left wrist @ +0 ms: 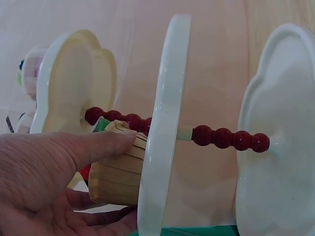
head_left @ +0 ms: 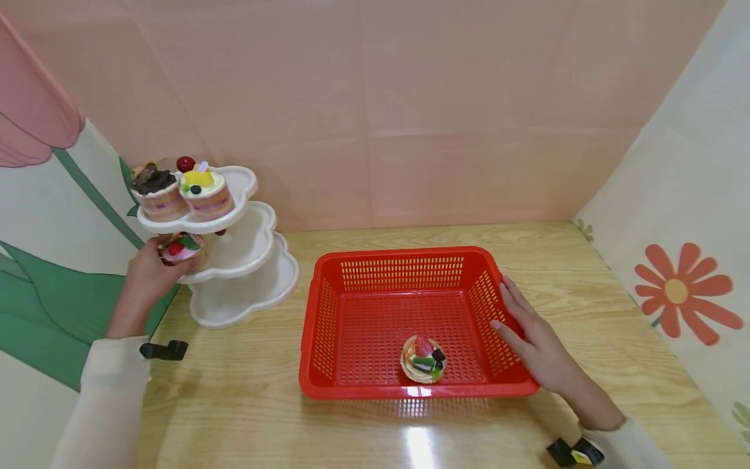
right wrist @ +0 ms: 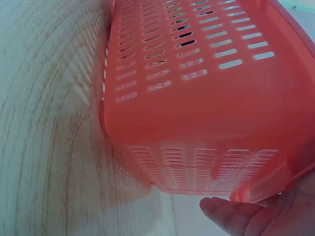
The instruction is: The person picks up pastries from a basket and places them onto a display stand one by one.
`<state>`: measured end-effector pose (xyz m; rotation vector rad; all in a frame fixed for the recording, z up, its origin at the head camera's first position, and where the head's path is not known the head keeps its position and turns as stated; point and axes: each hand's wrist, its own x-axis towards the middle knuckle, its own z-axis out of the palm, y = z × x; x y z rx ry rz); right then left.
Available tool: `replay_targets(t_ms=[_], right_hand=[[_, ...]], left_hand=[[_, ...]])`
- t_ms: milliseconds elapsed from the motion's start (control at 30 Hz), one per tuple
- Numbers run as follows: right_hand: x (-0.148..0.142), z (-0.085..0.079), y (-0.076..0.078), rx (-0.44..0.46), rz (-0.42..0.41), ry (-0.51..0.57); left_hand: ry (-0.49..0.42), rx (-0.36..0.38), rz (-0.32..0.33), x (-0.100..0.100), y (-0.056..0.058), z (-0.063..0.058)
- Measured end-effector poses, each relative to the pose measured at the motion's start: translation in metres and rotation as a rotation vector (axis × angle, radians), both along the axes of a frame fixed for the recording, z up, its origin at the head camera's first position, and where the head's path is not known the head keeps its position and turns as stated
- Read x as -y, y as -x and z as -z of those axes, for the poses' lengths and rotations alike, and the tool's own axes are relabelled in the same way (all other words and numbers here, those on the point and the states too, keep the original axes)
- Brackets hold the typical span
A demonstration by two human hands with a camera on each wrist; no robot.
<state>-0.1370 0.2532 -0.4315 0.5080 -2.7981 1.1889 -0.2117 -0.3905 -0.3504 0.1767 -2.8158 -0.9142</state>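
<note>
My left hand [head_left: 153, 268] grips a toy cupcake [head_left: 180, 249] at the left side of the stand's middle tier. In the left wrist view its tan ridged cup [left wrist: 115, 179] sits between thumb and fingers, right at the white tier [left wrist: 165, 118]; the topping is mostly hidden. My right hand [head_left: 536, 342] holds the right rim of a red plastic basket [head_left: 398, 392], thumb over the rim and fingers along the outside. Inside the basket, near its front, lies a fruit-topped tart [head_left: 423, 359]. The right wrist view shows the basket's perforated wall [right wrist: 197, 113] and fingers beside it.
The white three-tier stand [head_left: 246, 303] has a red beaded post [left wrist: 221, 137]. On its top tier are a chocolate-topped cake cup [head_left: 161, 195] and a fruit-topped cake cup [head_left: 206, 194]. A pink backdrop [head_left: 410, 130] rises behind the wooden table [head_left: 258, 391].
</note>
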Motion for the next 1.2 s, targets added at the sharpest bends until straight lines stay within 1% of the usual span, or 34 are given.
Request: replay_targets(t_ms=[233, 400, 567, 700, 833, 967, 1067, 1133, 1200], right_hand=[[0.002, 0.0, 0.0, -0.011, -0.006, -0.008], [0.002, 0.0, 0.0, -0.013, -0.004, -0.004], [0.001, -0.001, 0.001, -0.006, -0.006, -0.011], [0.001, -0.003, 0.0, -0.012, -0.013, -0.029], [-0.002, -0.006, -0.001, -0.021, -0.018, -0.052], [-0.003, -0.009, -0.001, -0.042, -0.025, -0.071], [-0.002, -0.01, -0.001, -0.055, -0.032, -0.088], [0.0, -0.01, -0.001, -0.057, -0.037, -0.102], [0.001, -0.01, -0.001, -0.056, -0.046, -0.111]], left_hand=[[-0.001, -0.003, -0.007, 0.0, -0.005, -0.003], [-0.02, -0.002, -0.004, 0.001, -0.009, -0.007], [-0.021, -0.003, -0.02, -0.003, -0.021, -0.013], [-0.02, -0.017, -0.049, -0.007, -0.034, -0.021], [0.03, -0.114, -0.088, -0.019, -0.052, -0.025], [0.069, -0.202, -0.159, -0.035, -0.07, -0.027], [0.061, -0.28, -0.202, -0.045, -0.079, -0.027], [0.048, -0.356, -0.213, -0.051, -0.083, -0.025], [-0.003, -0.415, -0.223, -0.057, -0.087, -0.024]])
